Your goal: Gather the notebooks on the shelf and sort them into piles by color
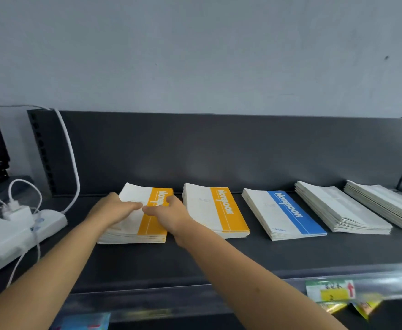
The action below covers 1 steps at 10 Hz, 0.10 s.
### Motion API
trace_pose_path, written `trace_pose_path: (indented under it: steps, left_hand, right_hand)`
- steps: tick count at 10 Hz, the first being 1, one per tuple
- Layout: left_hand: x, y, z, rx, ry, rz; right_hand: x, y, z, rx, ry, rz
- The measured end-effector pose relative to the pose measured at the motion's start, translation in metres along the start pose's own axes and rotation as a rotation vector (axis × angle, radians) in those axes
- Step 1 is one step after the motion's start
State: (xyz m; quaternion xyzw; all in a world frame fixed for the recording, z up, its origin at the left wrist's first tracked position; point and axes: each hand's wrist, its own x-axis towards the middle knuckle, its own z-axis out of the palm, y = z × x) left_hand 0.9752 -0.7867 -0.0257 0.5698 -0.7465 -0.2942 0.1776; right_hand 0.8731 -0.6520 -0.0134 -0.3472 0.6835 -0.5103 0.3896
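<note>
You faced a plain pale grey wall (195, 44) with a small dark mark at its upper right. Below it ran a dark grey metal shelf (266, 253) with a matching back panel (219, 144) and a perforated upright (40, 148) at the left. A white power strip (17, 232) lay beside that end, and a white cable (70, 151) climbed past the upright. A price label (329, 290) hung on the shelf's front edge.

The person's left forearm (52, 265) and right forearm (242, 275) are both bare along their whole visible length, from the lower edge of the view up to the wrists. The left grip (113, 208) and right grip (169, 214) are bare as well, their outlines slightly blurred. A small dark speck (257, 289) marks the right forearm.
</note>
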Motion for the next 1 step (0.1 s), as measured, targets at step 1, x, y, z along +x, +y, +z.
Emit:
trace_pose_path:
  steps: [1]
  left_hand:
    - [-0.0238,0.0285,0.0089,0.112,0.158,0.131]
  right_hand:
    - [-0.0086,-0.0022,-0.0231,-0.048,0.025,-0.113]
